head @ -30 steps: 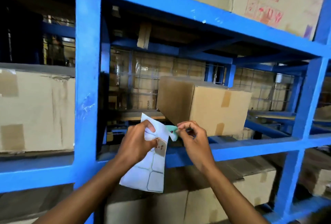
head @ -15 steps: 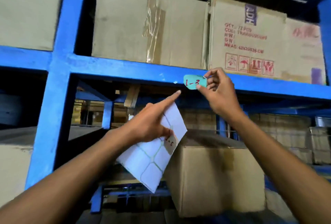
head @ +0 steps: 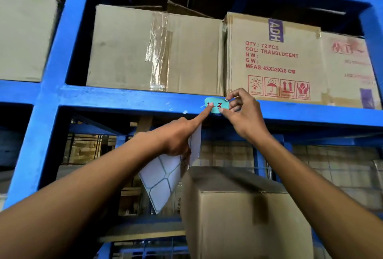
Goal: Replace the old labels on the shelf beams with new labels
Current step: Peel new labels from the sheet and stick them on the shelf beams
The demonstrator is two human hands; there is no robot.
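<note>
A teal label [head: 217, 105] with red handwriting lies against the front of the blue shelf beam [head: 124, 101]. My right hand [head: 242, 113] pinches its right edge between thumb and fingers. My left hand [head: 178, 136] holds a white label backing sheet [head: 165, 178] against its palm, and its index finger presses on the label's left end. Small pale scraps of old label [head: 185, 111] stick to the beam just left of the teal label.
Cardboard boxes [head: 157, 51] stand on the shelf above the beam, one printed in red [head: 275, 57]. Another box [head: 246, 213] sits on the lower shelf under my arms. A blue upright post [head: 51, 84] rises at the left.
The view rose from the lower shelf to the upper beam. My right hand carried the teal label up onto the beam, and my left index finger now presses its left end.
</note>
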